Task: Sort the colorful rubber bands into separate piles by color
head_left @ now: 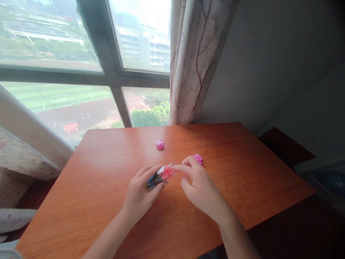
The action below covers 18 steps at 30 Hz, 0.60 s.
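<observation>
My left hand (142,187) is wrapped round a small, shiny see-through packet (159,176) with a reddish end and dark, blue and yellow parts. The packet is tilted above the table, its reddish end up and to the right. At that end is the stretched index finger of my right hand (198,181). The right thumb stands apart from that finger, and nothing shows between them. Just beyond the right hand lies a crinkled pink piece (198,158), partly hidden by the fingers. Farther back sits a small rounded pink-purple object (160,144) with a pale tie or string on it.
The brown wooden table (88,201) reaches back to a window (113,77). A patterned curtain (196,61) hangs behind it, and another curtain (29,129) is at the left. A grey wall (264,61) rises on the right. A whitish rounded rim (10,254) shows at the lower left.
</observation>
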### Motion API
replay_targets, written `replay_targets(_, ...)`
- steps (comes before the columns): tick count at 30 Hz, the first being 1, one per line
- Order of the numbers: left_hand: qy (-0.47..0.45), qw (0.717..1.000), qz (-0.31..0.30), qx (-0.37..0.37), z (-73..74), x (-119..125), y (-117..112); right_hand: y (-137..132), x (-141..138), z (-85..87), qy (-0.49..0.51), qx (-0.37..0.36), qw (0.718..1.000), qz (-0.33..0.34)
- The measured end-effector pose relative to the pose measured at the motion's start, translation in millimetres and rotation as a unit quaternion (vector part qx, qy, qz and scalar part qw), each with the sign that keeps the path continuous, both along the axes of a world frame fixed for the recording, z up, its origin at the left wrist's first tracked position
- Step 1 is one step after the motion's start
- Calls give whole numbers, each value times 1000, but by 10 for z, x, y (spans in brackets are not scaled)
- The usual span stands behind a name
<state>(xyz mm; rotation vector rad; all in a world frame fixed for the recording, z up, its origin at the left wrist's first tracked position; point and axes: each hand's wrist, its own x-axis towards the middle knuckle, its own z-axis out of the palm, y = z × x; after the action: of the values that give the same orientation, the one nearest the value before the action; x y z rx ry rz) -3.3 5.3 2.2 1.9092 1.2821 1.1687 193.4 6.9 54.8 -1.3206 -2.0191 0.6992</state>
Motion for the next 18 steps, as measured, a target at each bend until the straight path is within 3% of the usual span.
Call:
replay_targets(9, -6, 1000, -31, -4, -36, -13, 0, 53, 75, -12, -45, -119, 983, 132)
replay_targets(18, -23, 998, -50, -15, 7, 0, 5, 56, 162, 169, -24, -150, 976, 156)
